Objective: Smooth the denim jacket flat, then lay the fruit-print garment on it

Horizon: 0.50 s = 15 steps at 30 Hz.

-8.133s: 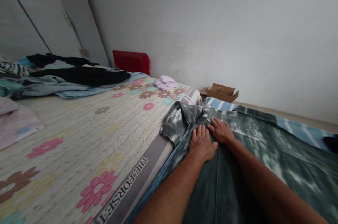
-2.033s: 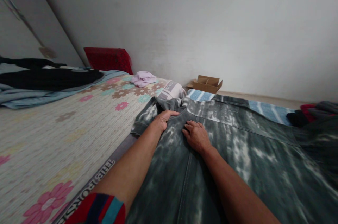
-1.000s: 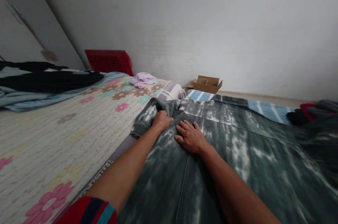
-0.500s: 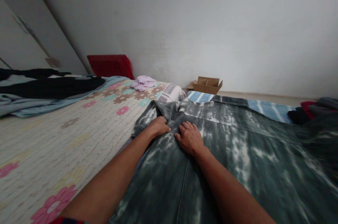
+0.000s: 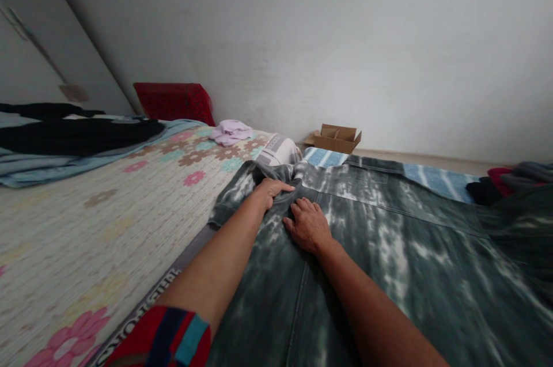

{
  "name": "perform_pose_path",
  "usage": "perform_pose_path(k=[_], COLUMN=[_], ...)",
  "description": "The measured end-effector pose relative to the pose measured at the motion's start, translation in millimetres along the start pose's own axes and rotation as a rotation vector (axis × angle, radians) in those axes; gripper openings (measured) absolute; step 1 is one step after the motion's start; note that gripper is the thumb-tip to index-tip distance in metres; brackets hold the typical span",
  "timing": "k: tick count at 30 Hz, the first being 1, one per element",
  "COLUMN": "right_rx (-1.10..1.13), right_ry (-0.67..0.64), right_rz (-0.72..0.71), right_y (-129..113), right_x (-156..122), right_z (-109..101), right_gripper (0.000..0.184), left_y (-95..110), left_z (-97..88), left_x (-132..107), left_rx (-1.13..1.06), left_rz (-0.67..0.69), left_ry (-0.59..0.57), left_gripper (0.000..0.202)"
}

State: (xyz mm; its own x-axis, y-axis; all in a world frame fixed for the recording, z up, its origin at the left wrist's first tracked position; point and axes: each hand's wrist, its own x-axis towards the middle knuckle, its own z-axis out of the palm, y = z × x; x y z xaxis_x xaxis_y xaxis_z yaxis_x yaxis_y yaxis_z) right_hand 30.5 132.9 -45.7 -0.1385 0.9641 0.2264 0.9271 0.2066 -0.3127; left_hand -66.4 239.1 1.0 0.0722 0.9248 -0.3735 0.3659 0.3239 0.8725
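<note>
A large dark green tie-dye denim garment point(image 5: 389, 240) lies spread out in front of me, its far left corner bunched against the mattress edge. My left hand point(image 5: 270, 191) grips a fold of that bunched cloth, fingers curled over it. Just to its right, my right hand point(image 5: 306, 224) rests flat on the garment with fingers spread, pressing the fabric down. Both forearms reach forward over the cloth.
A flowered mattress point(image 5: 108, 205) fills the left, with dark and blue clothes point(image 5: 64, 136) heaped at its far end, a lilac cloth point(image 5: 231, 131) and a red crate point(image 5: 173, 102) behind. A cardboard box point(image 5: 334, 137) stands by the wall. More clothes point(image 5: 510, 180) lie at right.
My left hand has shifted slightly forward and curled onto the bunched fold. My right hand stayed flat on the cloth, barely moving.
</note>
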Motion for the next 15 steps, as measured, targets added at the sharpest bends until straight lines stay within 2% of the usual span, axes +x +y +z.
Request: perform_pose_path(k=[4, 9, 15], right_rx=[0.007, 0.019, 0.023], right_ry=[-0.05, -0.067, -0.119], right_rz=[0.023, 0.048, 0.066], right_y=[-1, 0, 1], right_x=[0, 1, 1], right_z=[-1, 1, 3], right_gripper=[0.049, 0.059, 0.063], left_y=[-2, -13, -20], left_z=[2.0, -6.7, -11.4], left_x=[2, 3, 9], left_rx=[-0.042, -0.077, 0.072], left_rz=[0.032, 0.142, 0.13], left_ry=[0.034, 0.076, 0.258], left_gripper=[0.013, 0.013, 0.016])
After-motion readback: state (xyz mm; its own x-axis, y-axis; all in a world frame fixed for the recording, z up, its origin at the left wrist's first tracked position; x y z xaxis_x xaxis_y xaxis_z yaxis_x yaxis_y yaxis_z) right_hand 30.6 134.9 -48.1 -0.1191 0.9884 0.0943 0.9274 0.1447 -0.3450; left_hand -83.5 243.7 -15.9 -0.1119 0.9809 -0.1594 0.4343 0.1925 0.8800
